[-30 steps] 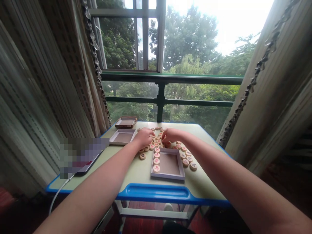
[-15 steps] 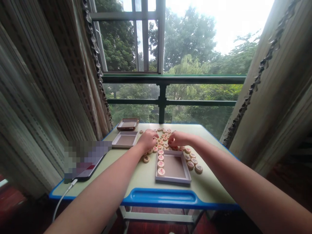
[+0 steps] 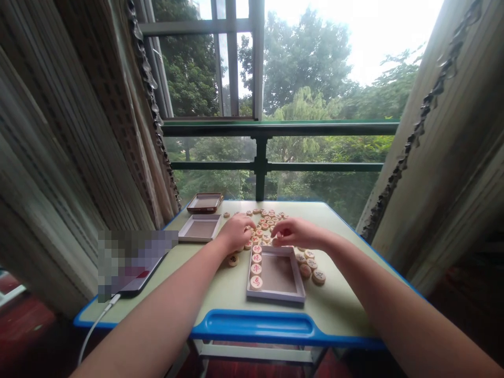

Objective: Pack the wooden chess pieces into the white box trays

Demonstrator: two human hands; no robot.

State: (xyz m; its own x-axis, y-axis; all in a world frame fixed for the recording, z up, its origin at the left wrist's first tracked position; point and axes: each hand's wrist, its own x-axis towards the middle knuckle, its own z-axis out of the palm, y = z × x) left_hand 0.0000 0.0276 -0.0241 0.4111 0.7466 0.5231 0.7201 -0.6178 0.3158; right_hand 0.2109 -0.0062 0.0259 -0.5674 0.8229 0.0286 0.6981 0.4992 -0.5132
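Observation:
Round wooden chess pieces (image 3: 268,219) with red or dark characters lie scattered on the pale green table (image 3: 220,286). A shallow grey tray (image 3: 293,286) sits near the front edge, with several red-marked pieces (image 3: 256,269) lined up along its left side. My left hand (image 3: 235,232) rests curled on the pieces just beyond the tray's far left corner. My right hand (image 3: 296,233) hovers over the tray's far edge, its fingertips pinched on a small piece. More pieces (image 3: 311,265) lie to the right of the tray.
A second grey tray (image 3: 199,228) and a brown tray (image 3: 205,202) stand at the back left. A phone (image 3: 137,281) with a white cable (image 3: 94,328) lies at the left edge. The table has a blue rim (image 3: 255,325). Curtains flank the window railing (image 3: 275,128) behind.
Both hands have drawn back from the middle of the piece pile toward the tray's far edge. The camera has shifted a little, so the table sits lower in view.

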